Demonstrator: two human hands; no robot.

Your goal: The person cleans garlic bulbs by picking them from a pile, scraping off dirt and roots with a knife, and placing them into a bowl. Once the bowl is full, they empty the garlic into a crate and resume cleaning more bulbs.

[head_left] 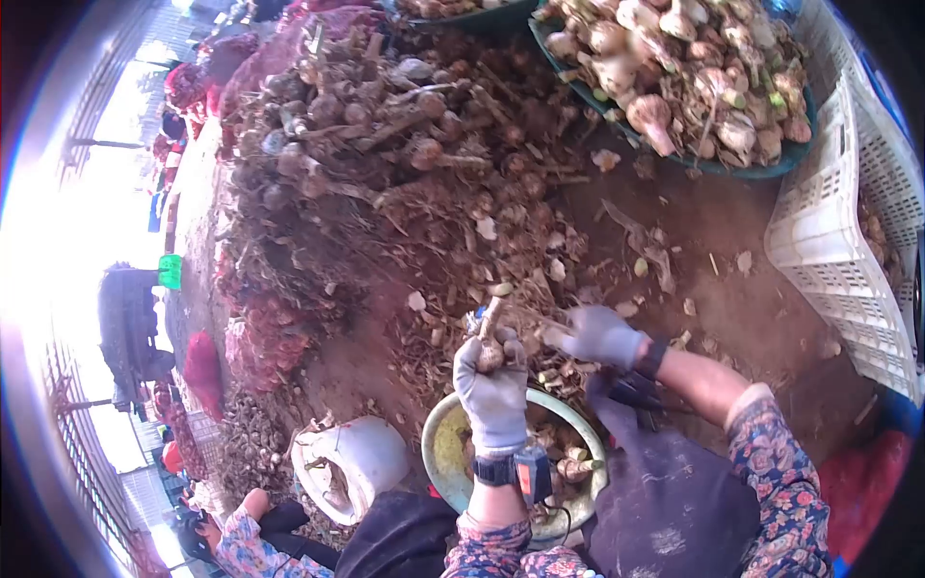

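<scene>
My left hand [492,395], in a pale glove, is closed around a garlic bulb [490,357]. The bulb's stalk [491,316] points up and away from me. Just to the right is my gloved right hand [605,337], its fingers curled and partly blurred, close to the stalk. Whatever it grips, if anything, I cannot make out. Below my left hand, between my knees, stands a pale green-rimmed basin [438,435] with trimmed garlic bulbs [575,467] inside, partly hidden by my forearm.
A large heap of stalked garlic [385,144] lies ahead. At upper right are a green tub [805,144] piled with bulbs and a white plastic crate [814,226]. A white bucket [371,458] lies tipped at lower left. Another person's arm [252,511] shows at the left edge.
</scene>
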